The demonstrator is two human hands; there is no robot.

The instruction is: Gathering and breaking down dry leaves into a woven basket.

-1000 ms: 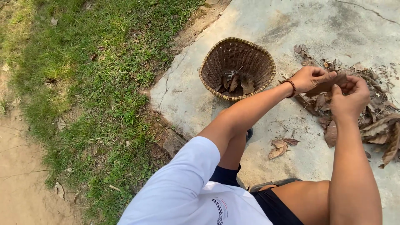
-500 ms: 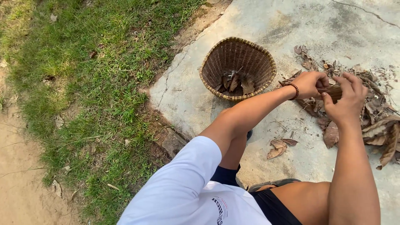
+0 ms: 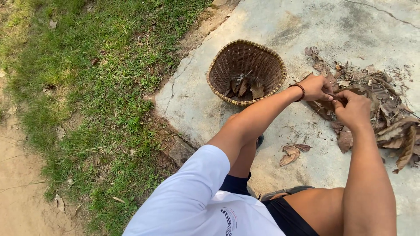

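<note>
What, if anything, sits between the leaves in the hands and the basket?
Nothing visible. Both the left hand and right hand grip dry leaves just right of the wicker basket; only bare concrete lies between, and the basket's mouth is open.

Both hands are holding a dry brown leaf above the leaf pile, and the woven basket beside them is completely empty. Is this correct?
Not quite. The head view shows the woven basket is not empty: several dry leaves lie at its bottom. The rest holds: the left hand and right hand grip a dry brown leaf above the leaf pile.
</note>
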